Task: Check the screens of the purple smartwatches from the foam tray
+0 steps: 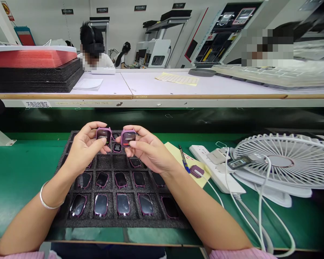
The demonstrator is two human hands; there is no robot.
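My left hand (83, 145) grips a purple-framed smartwatch body (103, 133) between thumb and fingers, the thumb on its lit screen. A second smartwatch body (129, 136) of the same kind is pinched in my right hand (149, 147), its screen also lit and the thumb at its lower edge. Both are held up side by side, facing me, above a black foam tray (113, 225). Rows of similar strapless watches, such as the dark-screened watch (123, 204), lie in its compartments. One watch (117, 147) in a back row has a lit display.
To the right are a pen (184, 159), a purple watch on a charging cable (196, 171), a white power strip (218, 171) and a white fan (283, 162). A shelf (145, 96) runs behind, bearing stacked foam (32, 73). Co-workers sit beyond it.
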